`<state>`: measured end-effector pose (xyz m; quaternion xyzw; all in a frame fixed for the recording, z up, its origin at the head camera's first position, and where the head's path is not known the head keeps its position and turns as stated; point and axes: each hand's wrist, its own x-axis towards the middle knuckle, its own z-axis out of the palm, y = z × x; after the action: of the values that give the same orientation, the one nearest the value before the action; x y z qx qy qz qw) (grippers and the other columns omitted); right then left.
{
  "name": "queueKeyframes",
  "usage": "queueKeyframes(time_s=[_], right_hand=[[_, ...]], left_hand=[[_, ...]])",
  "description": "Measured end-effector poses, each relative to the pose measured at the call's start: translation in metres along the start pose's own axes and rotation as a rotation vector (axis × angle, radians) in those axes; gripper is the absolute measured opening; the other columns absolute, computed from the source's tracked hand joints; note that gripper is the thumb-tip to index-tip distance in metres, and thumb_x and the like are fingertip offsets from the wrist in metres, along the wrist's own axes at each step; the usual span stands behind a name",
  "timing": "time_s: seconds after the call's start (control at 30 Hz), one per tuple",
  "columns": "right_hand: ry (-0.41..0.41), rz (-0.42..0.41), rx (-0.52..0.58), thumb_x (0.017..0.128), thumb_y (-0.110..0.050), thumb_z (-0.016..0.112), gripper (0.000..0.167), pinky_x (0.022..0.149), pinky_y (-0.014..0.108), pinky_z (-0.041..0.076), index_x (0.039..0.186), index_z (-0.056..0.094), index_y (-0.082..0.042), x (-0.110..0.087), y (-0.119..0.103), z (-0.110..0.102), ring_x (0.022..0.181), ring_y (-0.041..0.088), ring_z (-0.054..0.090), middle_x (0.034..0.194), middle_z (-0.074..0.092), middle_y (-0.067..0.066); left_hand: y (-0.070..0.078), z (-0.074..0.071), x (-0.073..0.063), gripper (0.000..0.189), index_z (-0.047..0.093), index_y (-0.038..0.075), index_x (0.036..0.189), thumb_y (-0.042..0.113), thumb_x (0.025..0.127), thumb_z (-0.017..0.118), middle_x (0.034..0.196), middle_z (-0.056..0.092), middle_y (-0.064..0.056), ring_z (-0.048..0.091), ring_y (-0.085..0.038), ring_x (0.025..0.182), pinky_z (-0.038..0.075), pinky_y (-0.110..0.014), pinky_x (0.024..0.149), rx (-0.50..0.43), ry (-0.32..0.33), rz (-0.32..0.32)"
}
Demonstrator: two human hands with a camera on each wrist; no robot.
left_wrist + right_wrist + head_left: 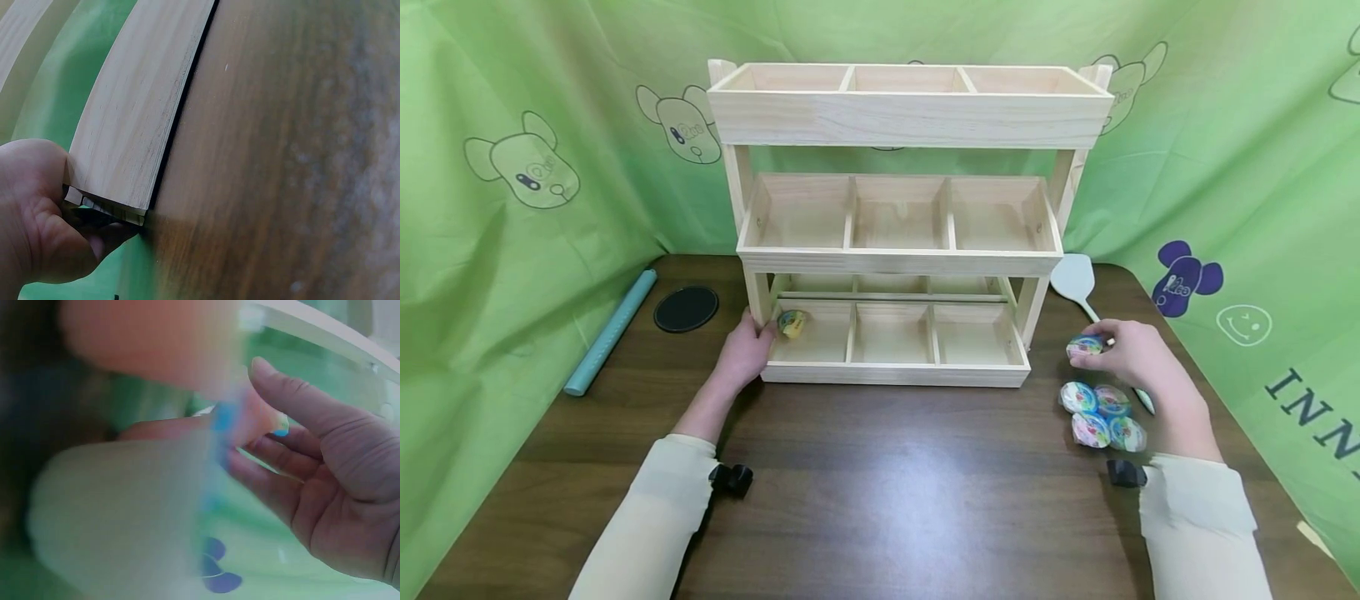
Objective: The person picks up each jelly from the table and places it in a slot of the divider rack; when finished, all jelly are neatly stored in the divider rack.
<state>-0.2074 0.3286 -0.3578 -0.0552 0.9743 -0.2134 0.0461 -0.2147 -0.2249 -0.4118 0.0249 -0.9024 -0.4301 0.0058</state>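
Wooden shelving [895, 375] is gripped low by the left hand [747, 347]. The right hand [1126, 350] pinches one wrapped packet [1082, 346] near four similar packets [1091, 430].

Left of the right hand [1131, 354], passage above the tabletop [880, 467] to the lower rack tray [895, 375] is unobstructed. Wrapped packets [1091, 430] obstruct the hand's near side; a spatula [1072, 277] extends beneath it.

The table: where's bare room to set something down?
Widest: the table in front of the wooden rack, between left sleeve and right sleeve. Smaller: between the blue roll and left sleeve, in front of the black disc. Crowded: right of the rack, where the right hand pinches a wrapped packet near four more packets and a white spatula.
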Motion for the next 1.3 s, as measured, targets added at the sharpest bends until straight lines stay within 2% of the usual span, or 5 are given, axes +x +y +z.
queueKeyframes(time_s=[0.17,0.33,0.57,0.83,1.3], right_hand=[[0.01,-0.061,0.007,0.082,-0.045,0.083,0.059,0.077,0.045,0.047,0.121,0.067,-0.003,-0.005,-0.013,-0.006,0.089,0.031,0.061,0.097,0.07,0.015],[-0.042,-0.129,0.049,0.082,-0.049,0.083,0.057,0.079,0.037,0.05,0.121,0.07,-0.009,-0.011,-0.032,-0.009,0.092,0.022,0.066,0.1,0.074,0.007],[-0.11,-0.243,0.158,0.082,-0.037,0.086,0.053,0.081,0.023,0.05,0.125,0.07,-0.01,-0.015,-0.066,-0.003,0.1,0.018,0.068,0.105,0.075,0.002],[-0.092,-0.288,0.253,0.08,-0.028,0.088,0.05,0.088,0.037,0.053,0.123,0.07,-0.009,-0.007,-0.095,0.021,0.105,0.025,0.068,0.104,0.075,0.004],[-0.118,-0.366,0.331,0.08,-0.02,0.087,0.047,0.086,0.036,0.052,0.122,0.071,-0.009,0.014,-0.135,0.05,0.1,0.019,0.068,0.105,0.074,0.003]], left_hand=[[0.001,0.0,-0.001,0.058,0.02,-0.008,0.154,0.024,0.109,0.04,0.141,0.046,-0.038,0.05,-0.049,0.127,0.039,-0.061,0.105,0.011,0.003,-0.003],[0.001,0.0,0.0,0.058,0.022,-0.007,0.153,0.024,0.108,0.04,0.142,0.046,-0.038,0.049,-0.049,0.128,0.038,-0.061,0.105,0.014,0.005,-0.001],[-0.001,0.0,0.001,0.056,0.024,-0.007,0.152,0.025,0.109,0.039,0.142,0.045,-0.038,0.049,-0.048,0.128,0.039,-0.061,0.104,0.005,0.004,-0.001],[-0.001,0.0,0.0,0.057,0.022,-0.007,0.153,0.024,0.109,0.04,0.143,0.045,-0.037,0.048,-0.048,0.13,0.038,-0.061,0.106,0.0,0.002,0.001],[-0.001,0.001,0.001,0.057,0.022,-0.007,0.154,0.024,0.109,0.039,0.141,0.046,-0.038,0.051,-0.048,0.125,0.04,-0.061,0.104,-0.011,0.001,-0.005]])
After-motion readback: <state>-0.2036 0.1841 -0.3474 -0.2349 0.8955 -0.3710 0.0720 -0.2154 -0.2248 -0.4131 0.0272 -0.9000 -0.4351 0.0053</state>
